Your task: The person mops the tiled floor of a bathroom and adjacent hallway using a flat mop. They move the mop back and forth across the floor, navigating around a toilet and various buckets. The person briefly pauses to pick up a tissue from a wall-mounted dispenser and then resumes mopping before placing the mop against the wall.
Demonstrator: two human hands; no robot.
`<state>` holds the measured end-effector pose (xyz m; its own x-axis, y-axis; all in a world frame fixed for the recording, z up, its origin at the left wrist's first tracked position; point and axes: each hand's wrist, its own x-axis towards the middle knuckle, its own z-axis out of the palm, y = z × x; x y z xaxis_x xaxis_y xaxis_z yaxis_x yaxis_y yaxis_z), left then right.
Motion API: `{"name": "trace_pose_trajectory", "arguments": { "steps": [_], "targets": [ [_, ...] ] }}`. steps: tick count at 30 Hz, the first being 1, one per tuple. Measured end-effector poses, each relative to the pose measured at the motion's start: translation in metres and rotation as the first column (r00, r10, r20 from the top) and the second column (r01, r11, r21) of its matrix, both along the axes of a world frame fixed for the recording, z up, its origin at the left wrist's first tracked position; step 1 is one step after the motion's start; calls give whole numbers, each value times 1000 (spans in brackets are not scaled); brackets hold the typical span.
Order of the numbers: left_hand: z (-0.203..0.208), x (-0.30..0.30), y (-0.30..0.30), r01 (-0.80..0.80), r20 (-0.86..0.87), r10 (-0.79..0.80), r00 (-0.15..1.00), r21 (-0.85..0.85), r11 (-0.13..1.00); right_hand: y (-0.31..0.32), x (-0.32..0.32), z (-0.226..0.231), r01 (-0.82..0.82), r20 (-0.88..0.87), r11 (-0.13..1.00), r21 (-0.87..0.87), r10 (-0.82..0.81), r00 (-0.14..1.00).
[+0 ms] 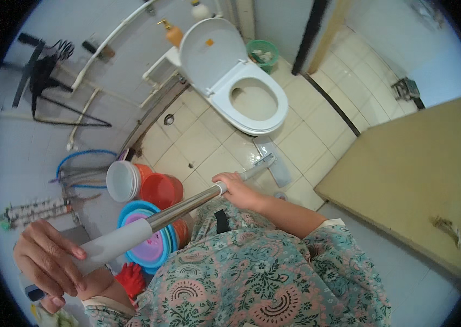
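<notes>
The pole [181,209] is showing white and silver, its flat head [280,173] perhaps grey; at six o'clock, floral fabric [230,267] is mixing teal and pink.

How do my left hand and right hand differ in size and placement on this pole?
Your left hand is around the thick white grip near the upper end, while your right hand is farther down, beside a white collar. Your left hand looks larger in the picture; your right hand looks smaller. Both are bare and hold the same pole.
</notes>
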<state>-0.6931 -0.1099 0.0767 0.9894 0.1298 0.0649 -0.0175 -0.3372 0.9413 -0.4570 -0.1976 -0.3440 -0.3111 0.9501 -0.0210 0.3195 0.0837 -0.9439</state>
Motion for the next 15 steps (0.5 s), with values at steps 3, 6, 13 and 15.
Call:
{"name": "trace_pose_trajectory", "arguments": {
  "steps": [3,6,13,15],
  "targets": [
    [11,-10,-9,136,-33,-135,990,23,990,6,-22,12,-83,8,996,-28,83,997],
    [21,-3,-42,160,-103,-158,982,12,987,-9,-28,7,-175,-13,983,-58,175,984],
    [26,46,-105,298,-89,-289,953,112,948,-29,-11,3,-457,35,887,-66,460,887],
    [24,44,-111,250,-46,-249,967,32,968,-24,-15,-8,-479,34,878,-13,479,877]
  ]
}}
